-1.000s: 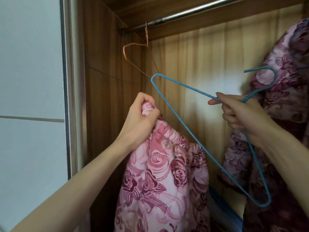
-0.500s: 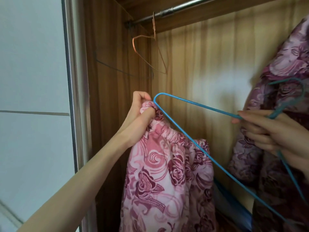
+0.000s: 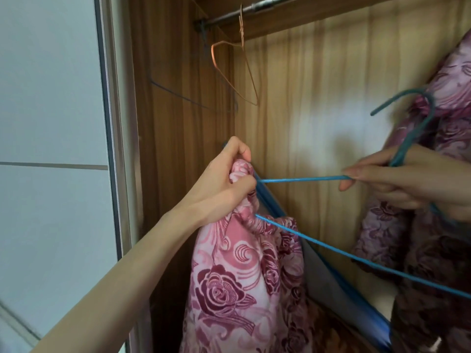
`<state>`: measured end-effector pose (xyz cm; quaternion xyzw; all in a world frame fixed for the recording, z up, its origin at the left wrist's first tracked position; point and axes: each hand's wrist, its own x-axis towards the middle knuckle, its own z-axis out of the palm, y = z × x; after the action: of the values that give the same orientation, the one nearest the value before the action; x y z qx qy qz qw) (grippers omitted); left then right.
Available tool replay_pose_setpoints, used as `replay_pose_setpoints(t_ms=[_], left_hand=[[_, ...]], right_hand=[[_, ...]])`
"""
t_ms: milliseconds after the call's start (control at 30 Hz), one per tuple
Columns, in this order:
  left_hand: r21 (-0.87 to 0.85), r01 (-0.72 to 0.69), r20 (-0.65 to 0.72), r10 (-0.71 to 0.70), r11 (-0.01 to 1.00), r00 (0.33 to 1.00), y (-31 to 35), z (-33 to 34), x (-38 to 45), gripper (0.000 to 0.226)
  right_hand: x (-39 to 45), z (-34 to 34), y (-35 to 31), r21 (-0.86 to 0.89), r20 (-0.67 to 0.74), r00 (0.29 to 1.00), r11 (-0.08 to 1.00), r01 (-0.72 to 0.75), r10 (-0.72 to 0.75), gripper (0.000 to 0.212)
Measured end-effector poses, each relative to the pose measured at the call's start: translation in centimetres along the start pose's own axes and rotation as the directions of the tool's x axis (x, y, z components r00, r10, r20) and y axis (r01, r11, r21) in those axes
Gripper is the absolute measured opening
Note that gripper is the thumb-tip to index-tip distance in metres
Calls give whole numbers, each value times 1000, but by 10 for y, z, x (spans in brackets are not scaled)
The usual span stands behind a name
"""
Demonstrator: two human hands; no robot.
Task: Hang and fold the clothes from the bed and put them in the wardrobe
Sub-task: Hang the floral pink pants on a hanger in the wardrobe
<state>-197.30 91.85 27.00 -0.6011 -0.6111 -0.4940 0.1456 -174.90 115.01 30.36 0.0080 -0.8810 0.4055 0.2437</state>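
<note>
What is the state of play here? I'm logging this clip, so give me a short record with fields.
left hand: grips bunched waistband of pink floral garment
right hand: holds blue hanger near its hook
hanger end: hidden at the waistband
wardrobe rail: one bare copper hanger
far right: dark floral garment

A single head-worn view, wide-angled, looked forward and slightly up into the left end of an open wardrobe (image 3: 178, 123), at close range. The hanging rail (image 3: 254, 7) ran across the top edge of the frame, and the pale sliding door (image 3: 51, 123) filled the left third. Both forearms reached in from the lower corners, so the left hand (image 3: 224, 182) sat near the middle and the right hand (image 3: 407, 184) at the right edge. Straight lines bowed toward the frame's edges. There was no second view.
</note>
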Motion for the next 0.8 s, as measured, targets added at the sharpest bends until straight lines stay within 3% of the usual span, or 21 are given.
replay_pose_setpoints(t_ms=[33,100,167,367,500,567,633,700,767,800], left_hand=[[5,-23,-1,23,1000,1000,0,-1,0,24],[37,-45,-6,45,998,999,0,-2,0,20],[137,-78,14,77,987,997,1,2,1,21],[408,-231,139,190,883,972,-8,16,3,51],[486,-265,161,213,833,964,-18,15,-2,47],[509,-256,146,211,822,967,-20,16,-7,41],[530,-222,105,197,818,975,-23,14,-10,42],[552,-189,57,190,812,980,-22,10,-11,42],[580,-170,16,198,797,980,-20,10,-11,40],[594,-164,-2,205,787,979,-19,10,-12,40]], right_hand=[[10,7,-13,-22,62,998,1000,-3,4,78],[15,15,-26,-102,10,999,994,-31,32,54],[25,14,-27,-120,46,999,993,7,-2,38],[41,24,-38,-199,159,987,980,6,26,31],[42,30,-27,-236,22,997,969,73,-70,27],[46,27,-16,-199,-68,995,978,64,-79,35],[47,16,-4,-116,-95,995,993,-32,21,47],[44,1,13,141,-55,991,984,-112,121,53],[39,-17,32,514,-29,998,857,-40,64,55],[35,-26,40,628,-80,997,777,33,23,55]])
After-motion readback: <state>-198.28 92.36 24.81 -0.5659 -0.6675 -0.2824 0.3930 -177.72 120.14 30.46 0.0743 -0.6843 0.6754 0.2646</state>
